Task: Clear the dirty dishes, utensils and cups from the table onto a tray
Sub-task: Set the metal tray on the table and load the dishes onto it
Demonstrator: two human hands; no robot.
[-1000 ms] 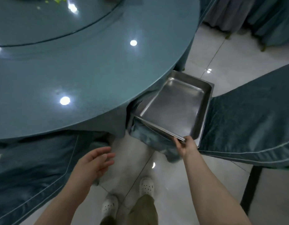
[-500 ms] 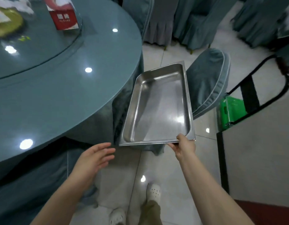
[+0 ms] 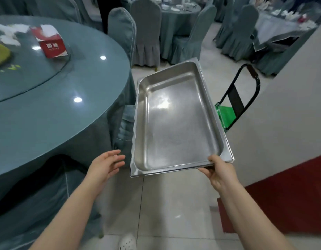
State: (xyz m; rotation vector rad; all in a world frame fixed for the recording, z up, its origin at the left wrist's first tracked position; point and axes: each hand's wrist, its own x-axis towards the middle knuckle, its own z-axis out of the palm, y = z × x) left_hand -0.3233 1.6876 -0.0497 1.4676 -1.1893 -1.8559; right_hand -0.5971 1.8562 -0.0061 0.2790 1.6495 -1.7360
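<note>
1. The steel tray is up in the air, just off the right edge of the round table, tipped so its bare inside faces the camera; nothing lies in it.
2. The right hand has it by the near right corner: that grip pinches the rim, thumb on top, fingers curled underneath.
3. The left hand hangs just beside the tray's near left corner, not touching it; its grip is spread, fingers relaxed and reaching toward the rim.
4. On the table's glass turntable stands a red tissue box, with crumpled white napkins behind it and a green-rimmed plate at the left edge.
5. A covered chair stands at the table's far side.
6. Behind the tray's right side, a green trolley with a black handle stands by the wall.
7. Below, a white shoe on the tiled floor.
</note>
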